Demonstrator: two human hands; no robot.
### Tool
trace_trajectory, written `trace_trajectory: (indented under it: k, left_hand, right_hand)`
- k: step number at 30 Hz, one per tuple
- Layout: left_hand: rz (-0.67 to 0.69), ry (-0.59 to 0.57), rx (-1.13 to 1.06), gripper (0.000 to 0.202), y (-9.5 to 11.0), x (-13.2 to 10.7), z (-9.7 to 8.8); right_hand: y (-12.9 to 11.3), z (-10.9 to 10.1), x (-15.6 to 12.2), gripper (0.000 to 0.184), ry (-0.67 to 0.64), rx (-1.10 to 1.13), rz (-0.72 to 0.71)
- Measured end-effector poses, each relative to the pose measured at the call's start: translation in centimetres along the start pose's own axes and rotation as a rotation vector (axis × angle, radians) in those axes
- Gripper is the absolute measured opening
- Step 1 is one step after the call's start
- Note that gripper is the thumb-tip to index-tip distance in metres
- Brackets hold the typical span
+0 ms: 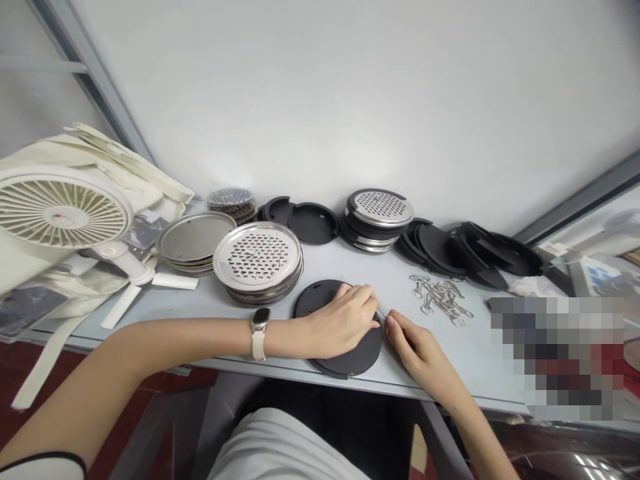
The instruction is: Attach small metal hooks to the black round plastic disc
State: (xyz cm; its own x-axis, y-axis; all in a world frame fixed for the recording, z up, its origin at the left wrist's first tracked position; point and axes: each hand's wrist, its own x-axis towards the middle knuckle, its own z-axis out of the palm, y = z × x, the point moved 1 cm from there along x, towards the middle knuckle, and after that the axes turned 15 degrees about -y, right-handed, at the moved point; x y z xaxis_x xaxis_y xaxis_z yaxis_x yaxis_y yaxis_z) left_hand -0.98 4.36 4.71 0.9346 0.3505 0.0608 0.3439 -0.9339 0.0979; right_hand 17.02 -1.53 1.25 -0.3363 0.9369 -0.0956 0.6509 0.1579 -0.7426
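A black round plastic plate [345, 365] lies on the table in front of me. My left hand [345, 320] rests across it, fingers curled down at its right edge; their tips are partly hidden. Just beside that edge, my right hand [407, 340] pinches a thin metal wire piece [381, 313] between thumb and forefinger, close to the left fingertips. The piece looks like the wire hooks with loops [443, 298] heaped to the right. Behind the plate stands a stack of round metal grater discs [257, 257].
Plain metal discs [197, 237] are stacked at left, near a white fan [65, 213] and a cream bag [145, 173]. Along the wall stand rough grater discs [230, 197], black round trays [313, 223], assembled graters [380, 207] and more black parts [445, 247]. The table's front edge [400, 390] is close.
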Motion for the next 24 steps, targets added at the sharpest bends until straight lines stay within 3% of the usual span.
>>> trace_trajectory:
  k: [8, 24]
  left_hand:
    - [0.02, 0.0, -0.038, 0.02, 0.01, 0.02, 0.0]
    - [0.018, -0.017, -0.09, 0.017, 0.03, -0.09, -0.35]
  right_hand:
    - [-0.46, 0.01, 0.08, 0.033, 0.011, -0.114, -0.044]
    - [-0.49, 0.12, -0.11, 0.029, 0.017, -0.12, -0.032]
